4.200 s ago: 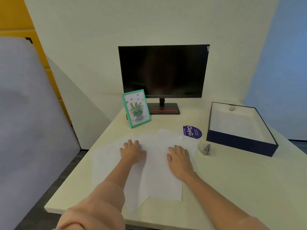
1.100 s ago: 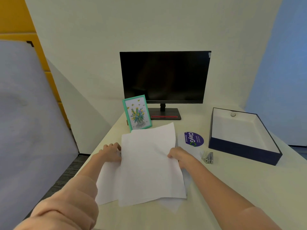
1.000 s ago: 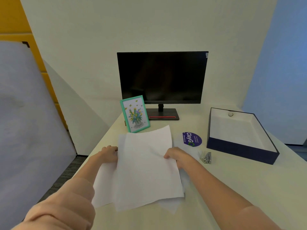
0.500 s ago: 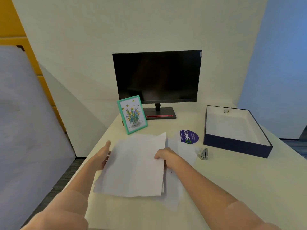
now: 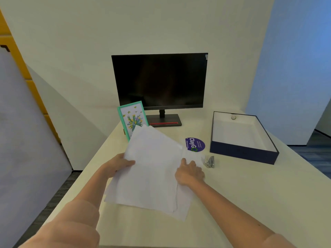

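Though in a loose pile, blank white sheets (image 5: 152, 169) (edges askew)

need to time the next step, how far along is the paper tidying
Done: the paper sheets overlap in one rough pile. In hand: the left hand grips their left edge, lifted; the right hand touches the right edge. Left: edges are skewed, not squared; the stapler and open box sit untouched.
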The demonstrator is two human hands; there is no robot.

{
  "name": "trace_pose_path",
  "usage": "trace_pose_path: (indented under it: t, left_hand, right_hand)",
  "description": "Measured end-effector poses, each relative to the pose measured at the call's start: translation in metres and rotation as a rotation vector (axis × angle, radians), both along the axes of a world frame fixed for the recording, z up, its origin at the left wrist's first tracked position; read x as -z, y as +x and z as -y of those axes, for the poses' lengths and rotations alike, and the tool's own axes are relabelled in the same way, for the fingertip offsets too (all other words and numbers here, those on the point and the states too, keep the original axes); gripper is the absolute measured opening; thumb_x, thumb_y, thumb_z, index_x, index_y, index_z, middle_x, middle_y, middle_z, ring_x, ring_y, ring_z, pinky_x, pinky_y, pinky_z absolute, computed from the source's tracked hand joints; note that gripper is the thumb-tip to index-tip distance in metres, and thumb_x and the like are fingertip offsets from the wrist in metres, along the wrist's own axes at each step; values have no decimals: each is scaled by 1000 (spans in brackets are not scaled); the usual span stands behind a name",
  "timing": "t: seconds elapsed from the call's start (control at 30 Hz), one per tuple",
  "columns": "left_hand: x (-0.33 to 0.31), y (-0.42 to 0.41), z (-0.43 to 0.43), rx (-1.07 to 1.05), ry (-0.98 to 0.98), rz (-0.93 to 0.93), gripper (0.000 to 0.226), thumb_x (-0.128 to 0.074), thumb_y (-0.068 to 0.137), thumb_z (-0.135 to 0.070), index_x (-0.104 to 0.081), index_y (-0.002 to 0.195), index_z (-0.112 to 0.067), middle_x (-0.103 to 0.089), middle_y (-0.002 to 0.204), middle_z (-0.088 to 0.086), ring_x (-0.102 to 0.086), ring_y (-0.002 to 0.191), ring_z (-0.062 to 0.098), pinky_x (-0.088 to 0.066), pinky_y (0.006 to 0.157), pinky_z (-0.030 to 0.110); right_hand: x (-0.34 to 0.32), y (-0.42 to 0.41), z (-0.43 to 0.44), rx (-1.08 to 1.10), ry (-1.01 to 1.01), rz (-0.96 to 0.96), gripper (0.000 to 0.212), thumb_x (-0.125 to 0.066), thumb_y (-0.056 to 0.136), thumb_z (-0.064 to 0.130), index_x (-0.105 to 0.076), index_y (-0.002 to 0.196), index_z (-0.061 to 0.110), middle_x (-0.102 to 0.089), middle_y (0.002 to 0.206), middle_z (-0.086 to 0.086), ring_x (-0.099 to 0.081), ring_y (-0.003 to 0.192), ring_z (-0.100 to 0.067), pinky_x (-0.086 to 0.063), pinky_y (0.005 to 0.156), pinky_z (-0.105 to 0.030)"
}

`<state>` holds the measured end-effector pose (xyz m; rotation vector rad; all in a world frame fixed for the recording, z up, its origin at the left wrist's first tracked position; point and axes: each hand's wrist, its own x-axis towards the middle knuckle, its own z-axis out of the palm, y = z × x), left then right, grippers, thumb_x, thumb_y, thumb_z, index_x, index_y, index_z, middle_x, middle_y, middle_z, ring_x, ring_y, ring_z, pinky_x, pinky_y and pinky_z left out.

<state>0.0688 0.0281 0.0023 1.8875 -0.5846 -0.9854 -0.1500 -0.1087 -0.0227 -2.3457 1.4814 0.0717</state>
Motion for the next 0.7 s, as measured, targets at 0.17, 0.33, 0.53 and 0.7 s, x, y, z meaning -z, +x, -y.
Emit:
trace_pose_path:
  t: [0.17, 0.33, 0.53, 0.7]
  left_hand:
    - [4, -14, 12, 51, 101, 45, 43, -64, 89, -11, -52, 130, -1, -63, 124, 20, -63, 106, 34, -49, 97, 48]
    - [6, -20, 27, 36, 249, 311, 61, -68, 84, -22, -45, 137, -4, -53, 134, 15, -54, 121, 33, -44, 104, 43]
    - [-4, -49, 41, 6, 451, 501, 50, -49, 87, -27, -44, 132, -7, -43, 137, 15, -42, 126, 30, -38, 99, 33]
    - [3, -50, 50, -92, 479, 492, 60, -47, 86, -29, -34, 137, -1, -37, 138, 16, -43, 126, 31, -39, 99, 35]
  right_hand:
    - [-3, -3, 1, 71, 28, 322, 49, -36, 92, 12, -27, 141, 17, -36, 134, -15, -44, 121, -35, -42, 100, -43]
    - [-22, -10, 17, 269, 242, 334, 53, -45, 90, 21, -31, 140, 13, -31, 141, -16, -38, 129, -33, -48, 94, -40]
    - [-29, -6, 24, 524, 688, 658, 51, -63, 82, 23, -45, 130, 17, -35, 135, -10, -44, 104, -27, -51, 48, -37]
    - [-11, 5, 35, 427, 521, 544, 55, -59, 76, 22, -44, 127, 8, -51, 127, -12, -58, 109, -29, -58, 75, -37]
